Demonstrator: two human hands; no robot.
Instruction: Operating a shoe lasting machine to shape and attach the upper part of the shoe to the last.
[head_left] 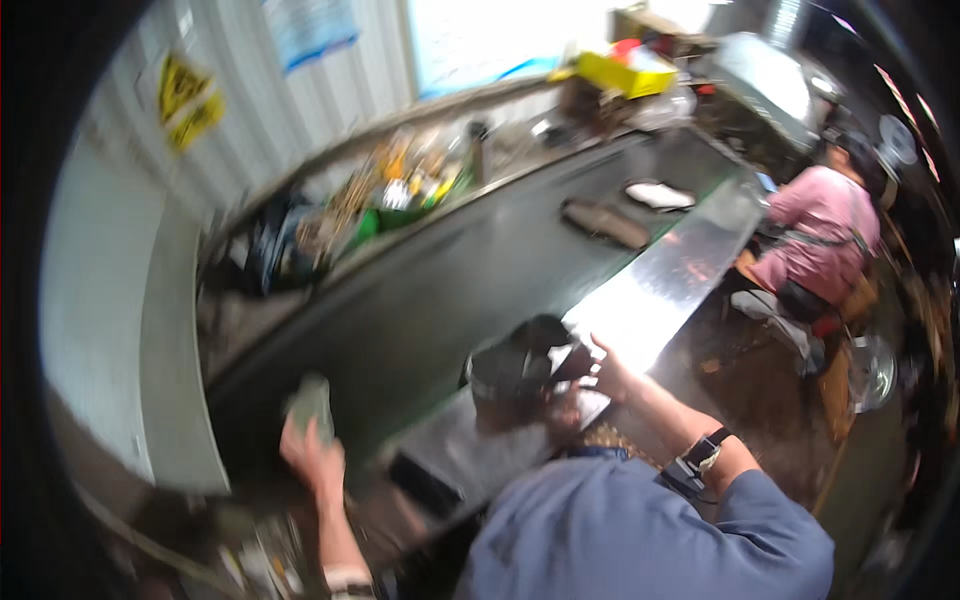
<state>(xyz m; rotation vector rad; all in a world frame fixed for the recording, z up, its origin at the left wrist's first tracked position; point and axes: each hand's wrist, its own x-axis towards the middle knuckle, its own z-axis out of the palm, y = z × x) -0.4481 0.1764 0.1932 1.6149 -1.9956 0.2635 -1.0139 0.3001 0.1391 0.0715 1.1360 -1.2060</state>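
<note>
On the left, my left hand (pixel 313 457) is raised over the dark conveyor belt (pixel 400 310). Its fingers close round a pale, translucent greenish thing (pixel 312 402), too blurred to name surely. Nearer the middle, my right hand (pixel 618 375) grips a black shoe (pixel 510 368) by its right end, where white patches show. That shoe is above the shiny metal ledge (pixel 650 300) along the belt's near side; motion smears its outline. Farther along the belt lie a brown shoe-shaped piece (pixel 605 222) and a white one (pixel 660 194).
Behind the belt runs a cluttered shelf (pixel 390 190) of tools and bags, with a yellow box (pixel 627 72) at its far end. A pale panel (pixel 170 330) stands at left. A co-worker in pink (pixel 820 230) sits at the right. A dark block (pixel 425 482) rests on the ledge.
</note>
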